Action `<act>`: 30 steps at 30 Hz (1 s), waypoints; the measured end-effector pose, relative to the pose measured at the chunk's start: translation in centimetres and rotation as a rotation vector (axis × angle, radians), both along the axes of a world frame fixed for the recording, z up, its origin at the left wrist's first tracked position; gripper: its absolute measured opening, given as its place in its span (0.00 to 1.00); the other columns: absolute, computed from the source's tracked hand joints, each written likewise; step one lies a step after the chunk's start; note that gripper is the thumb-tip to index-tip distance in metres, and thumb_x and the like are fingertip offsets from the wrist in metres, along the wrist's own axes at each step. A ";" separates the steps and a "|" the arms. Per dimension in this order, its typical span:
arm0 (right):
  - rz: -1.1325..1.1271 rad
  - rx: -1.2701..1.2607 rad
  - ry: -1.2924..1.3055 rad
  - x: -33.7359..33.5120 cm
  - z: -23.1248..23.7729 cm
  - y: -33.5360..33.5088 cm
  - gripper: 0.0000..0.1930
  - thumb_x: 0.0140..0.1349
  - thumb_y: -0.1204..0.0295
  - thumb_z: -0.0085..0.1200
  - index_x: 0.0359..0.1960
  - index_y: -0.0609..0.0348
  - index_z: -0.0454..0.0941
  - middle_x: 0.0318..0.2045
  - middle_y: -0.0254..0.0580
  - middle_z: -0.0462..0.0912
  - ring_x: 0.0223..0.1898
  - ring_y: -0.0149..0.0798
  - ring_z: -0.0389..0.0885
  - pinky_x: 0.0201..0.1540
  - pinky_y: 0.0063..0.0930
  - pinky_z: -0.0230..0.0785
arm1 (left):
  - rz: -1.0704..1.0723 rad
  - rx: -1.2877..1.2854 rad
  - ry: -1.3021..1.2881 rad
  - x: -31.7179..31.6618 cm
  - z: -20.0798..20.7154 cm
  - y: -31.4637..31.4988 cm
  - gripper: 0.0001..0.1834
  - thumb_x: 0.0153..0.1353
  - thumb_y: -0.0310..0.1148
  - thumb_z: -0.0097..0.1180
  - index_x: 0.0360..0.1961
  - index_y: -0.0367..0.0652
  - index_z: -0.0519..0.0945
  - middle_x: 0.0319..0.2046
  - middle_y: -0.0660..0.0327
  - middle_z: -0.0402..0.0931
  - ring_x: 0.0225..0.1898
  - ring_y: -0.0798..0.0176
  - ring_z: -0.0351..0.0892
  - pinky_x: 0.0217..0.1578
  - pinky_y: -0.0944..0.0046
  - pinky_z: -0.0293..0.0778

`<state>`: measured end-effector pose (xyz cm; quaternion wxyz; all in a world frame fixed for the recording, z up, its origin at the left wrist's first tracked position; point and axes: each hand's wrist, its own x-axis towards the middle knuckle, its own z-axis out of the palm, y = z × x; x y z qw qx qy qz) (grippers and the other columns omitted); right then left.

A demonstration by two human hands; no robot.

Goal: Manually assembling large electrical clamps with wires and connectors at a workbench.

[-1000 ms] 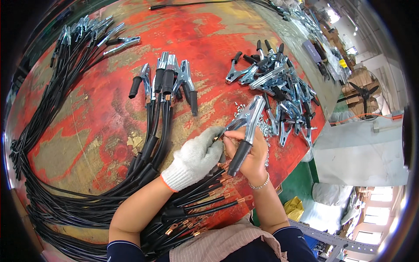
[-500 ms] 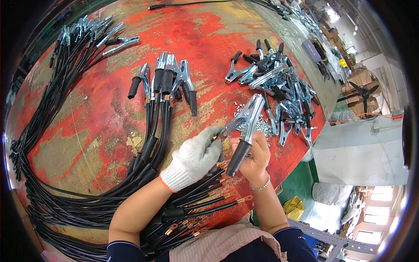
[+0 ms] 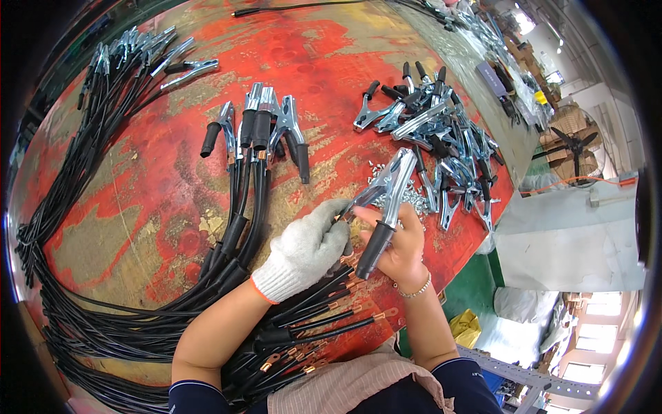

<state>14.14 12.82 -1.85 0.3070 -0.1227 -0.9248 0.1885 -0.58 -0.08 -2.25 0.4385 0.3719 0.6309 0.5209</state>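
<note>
A silver clamp (image 3: 395, 185) with black-sleeved handles is held up in front of me, jaws pointing away. My left hand (image 3: 310, 238), in a white knit glove, is closed on one of its handles. My bare right hand (image 3: 403, 252) is behind the other handle, which partly hides it. One finger stretches left to the clamp's inner side near the glove; the others stand apart from it. Beyond the clamp lies a scatter of small silver hardware (image 3: 412, 198). Any small piece at the right fingertips is hidden.
A heap of loose clamps (image 3: 441, 131) lies to the right. Left of my glove are several clamps fixed to thick black cables (image 3: 256, 200). A long cable bundle (image 3: 76, 165) curves along the left side. Copper-lugged cable ends (image 3: 331, 324) lie under my forearms, on a worn red table (image 3: 331, 62).
My right hand has opened somewhat, with a finger now stretched out toward the clamp's inner side. The clamp and my left hand are almost unmoved.
</note>
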 end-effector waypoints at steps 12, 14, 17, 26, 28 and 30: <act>0.039 0.033 0.150 -0.6 -0.4 0.4 0.21 0.41 0.73 0.71 0.42 0.53 0.86 0.30 0.37 0.79 0.27 0.40 0.73 0.29 0.32 0.67 | -0.004 0.044 0.077 -0.1 -0.3 -0.1 0.19 0.69 0.29 0.45 0.59 0.35 0.68 0.26 0.62 0.78 0.21 0.73 0.76 0.23 0.70 0.73; 0.084 0.067 0.102 -1.1 0.1 0.2 0.21 0.40 0.73 0.71 0.42 0.54 0.85 0.30 0.38 0.79 0.28 0.40 0.74 0.29 0.31 0.67 | 0.003 0.043 0.080 -0.1 -0.5 -0.3 0.19 0.69 0.29 0.45 0.59 0.35 0.68 0.26 0.62 0.78 0.22 0.73 0.76 0.23 0.70 0.73; 0.064 0.041 0.167 -0.4 -0.4 0.3 0.21 0.41 0.74 0.71 0.43 0.55 0.85 0.31 0.39 0.79 0.28 0.41 0.74 0.29 0.31 0.67 | 0.014 0.065 0.055 -0.1 -0.9 -0.2 0.19 0.68 0.28 0.44 0.59 0.35 0.68 0.25 0.63 0.77 0.22 0.73 0.75 0.24 0.70 0.73; -0.103 -0.099 0.088 1.6 0.0 1.1 0.09 0.53 0.76 0.64 0.38 0.57 0.83 0.31 0.43 0.79 0.32 0.42 0.77 0.35 0.32 0.71 | 0.275 0.091 0.255 -2.1 0.6 0.2 0.21 0.67 0.32 0.48 0.59 0.38 0.69 0.25 0.60 0.76 0.26 0.67 0.76 0.30 0.64 0.74; -0.208 0.000 0.023 3.3 -1.0 2.6 0.10 0.57 0.73 0.62 0.42 0.54 0.83 0.34 0.41 0.78 0.33 0.41 0.77 0.37 0.33 0.71 | 0.345 0.017 0.276 -3.5 -0.2 0.2 0.23 0.66 0.34 0.50 0.60 0.38 0.69 0.27 0.59 0.78 0.26 0.65 0.77 0.30 0.63 0.74; -0.471 -0.028 -0.131 6.6 -1.6 4.8 0.13 0.59 0.67 0.60 0.46 0.49 0.81 0.37 0.42 0.78 0.37 0.44 0.78 0.39 0.35 0.72 | 0.395 -0.012 0.791 -4.5 -0.8 0.6 0.24 0.63 0.41 0.55 0.59 0.48 0.71 0.31 0.54 0.82 0.29 0.51 0.83 0.30 0.54 0.76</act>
